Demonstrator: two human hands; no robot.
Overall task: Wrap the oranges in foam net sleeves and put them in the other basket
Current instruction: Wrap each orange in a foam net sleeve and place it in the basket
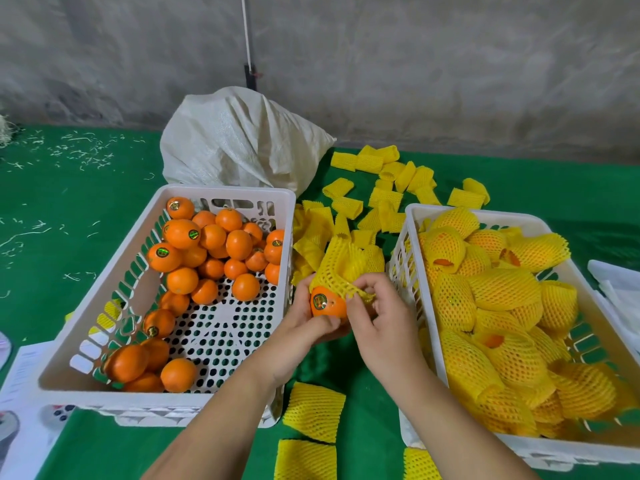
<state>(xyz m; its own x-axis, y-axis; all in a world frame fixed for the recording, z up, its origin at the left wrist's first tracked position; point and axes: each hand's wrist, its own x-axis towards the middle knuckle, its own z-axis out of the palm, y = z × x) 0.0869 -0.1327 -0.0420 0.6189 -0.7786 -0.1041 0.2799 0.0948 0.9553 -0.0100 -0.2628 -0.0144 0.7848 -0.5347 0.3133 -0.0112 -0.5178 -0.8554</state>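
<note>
Orange [327, 303]: cupped by curled left hand [311, 322] fingers, sticker facing the camera.
Sleeve [343, 268]: long axis upward beyond the fingertips, lower edge pinched by right hand [377, 320].
Room: green cloth [346, 368] is seen below the wrists.

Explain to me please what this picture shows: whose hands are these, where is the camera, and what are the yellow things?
There is no machine here. A camera worn on a person's head looks down at their two bare hands. The left hand holds an orange; the right hand pulls a yellow foam net sleeve over it. On the green table, the left basket holds bare oranges and the right basket holds wrapped ones. Spare sleeves lie between and behind them, near a white sack.
</note>
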